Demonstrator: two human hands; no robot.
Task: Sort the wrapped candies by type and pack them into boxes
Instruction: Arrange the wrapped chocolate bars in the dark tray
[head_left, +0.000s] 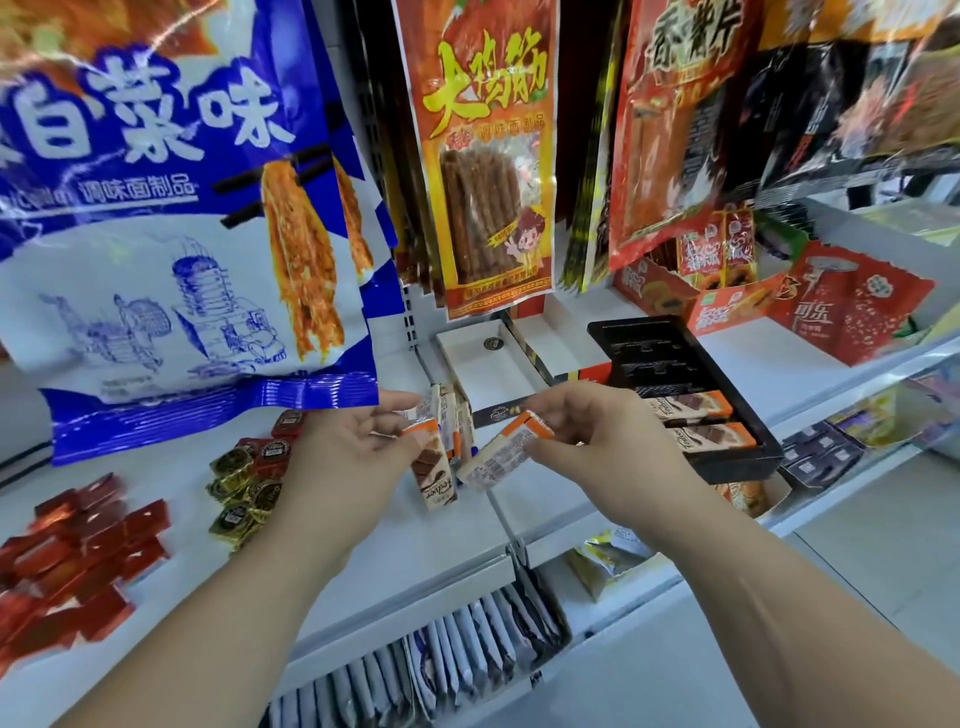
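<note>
My left hand (349, 457) grips a bundle of orange-and-white wrapped chocolate bars (439, 457), held upright over the white shelf. My right hand (597, 434) pinches one more orange-and-white bar (506, 452), tilted, just right of that bundle. A black tray (727, 457) to the right holds two of the same bars (696, 421) in its near slots. An open white box (470, 358) stands behind my hands. Gold-wrapped candies (241, 493) and red-wrapped candies (78, 551) lie in piles on the shelf at the left.
Big snack bags hang over the shelf: a blue-white one (171, 208) upper left, an orange one (488, 156) in the middle, red ones (675, 114) to the right. Red packets (852, 306) sit at the back right. Grey packets (441, 665) fill the lower shelf.
</note>
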